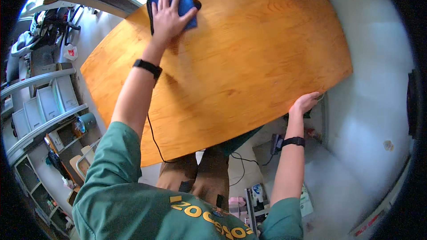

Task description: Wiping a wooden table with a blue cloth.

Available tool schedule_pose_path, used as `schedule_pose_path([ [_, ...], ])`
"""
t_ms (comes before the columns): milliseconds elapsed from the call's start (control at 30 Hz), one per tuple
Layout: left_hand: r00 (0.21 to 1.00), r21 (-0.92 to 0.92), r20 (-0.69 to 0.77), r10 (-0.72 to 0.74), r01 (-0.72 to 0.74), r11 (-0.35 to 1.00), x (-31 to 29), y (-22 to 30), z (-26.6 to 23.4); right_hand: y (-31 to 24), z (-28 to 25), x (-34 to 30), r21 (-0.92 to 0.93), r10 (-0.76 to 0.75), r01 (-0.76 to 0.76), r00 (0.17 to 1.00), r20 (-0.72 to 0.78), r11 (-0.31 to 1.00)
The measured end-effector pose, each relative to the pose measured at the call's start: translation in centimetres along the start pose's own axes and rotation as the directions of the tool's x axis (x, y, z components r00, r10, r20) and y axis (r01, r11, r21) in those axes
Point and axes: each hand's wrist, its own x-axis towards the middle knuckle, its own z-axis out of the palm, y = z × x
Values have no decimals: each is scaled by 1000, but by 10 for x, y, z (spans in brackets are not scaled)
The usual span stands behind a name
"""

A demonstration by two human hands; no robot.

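A blue cloth (pixel 187 1) with a dark border lies at the far left edge of the wooden table (pixel 240 58). My left hand (pixel 169 15) lies flat on this cloth, fingers stretched and spread, pressing it against the tabletop. A small dark round thing (pixel 197 5) shows beside the cloth, near my thumb. At the near right edge of the table, my right hand (pixel 305 103) is closed on the rim; some of its fingers are hidden. Each wrist wears a black band.
A black cable (pixel 153 138) hangs over the table's near edge at my lap. A white wall (pixel 369 84) runs along the right side. White metal rails (pixel 40 78) and shelves (pixel 38 186) stand at the left. Bottles and boxes (pixel 258 193) sit low at the near right.
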Motion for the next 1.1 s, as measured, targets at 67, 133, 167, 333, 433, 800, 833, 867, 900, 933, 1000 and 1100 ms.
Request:
schedule_pose_path([
  [67, 997, 46, 53, -47, 45, 998, 22, -3, 18, -5, 2, -3, -104, 44, -51, 997, -62, 993],
  [133, 998, 85, 64, 25, -31, 996, 39, -1, 31, -9, 8, -10, -240, -23, 19, 1000, -13, 971],
  [167, 993, 60, 83, 82, -88, 994, 42, -5, 35, -26, 18, -37, -249, 56, -62, 998, -30, 967],
  [333, 898, -311, 107, 428, -378, 872, 20, 148, 15, 1, 3, 3, -302, -97, 69, 992, -79, 951],
  [433, 680, -586, 135, 721, -532, 611, -29, 224, -15, -2, -2, 3, -288, -105, 90, 994, -38, 953],
  [800, 540, -802, 106, 835, -450, 392, -84, 227, -48, -5, 1, -3, -348, -27, -4, 996, -84, 937],
  [833, 638, -766, 77, 766, -454, 455, -57, 220, -41, -6, -3, 0, -333, -21, -9, 996, -84, 943],
  [867, 724, -696, 63, 687, -461, 550, -30, 205, -32, -5, 1, -2, -312, -6, -15, 998, -66, 950],
  [900, 789, -637, 82, 609, -429, 641, -2, 192, -23, -3, -1, 1, -315, -8, -15, 997, -74, 949],
  [933, 855, -518, 32, 518, -429, 740, 21, 168, -5, -3, 1, 1, -325, -16, -8, 997, -70, 946],
  [1000, 943, -257, 73, 325, -297, 920, 69, 117, 30, -4, 6, -3, -337, -19, -3, 998, -63, 942],
  [1100, 975, -3, 101, 200, -200, 980, 106, 55, 57, -13, 15, -16, -335, 44, -45, 999, -10, 941],
])
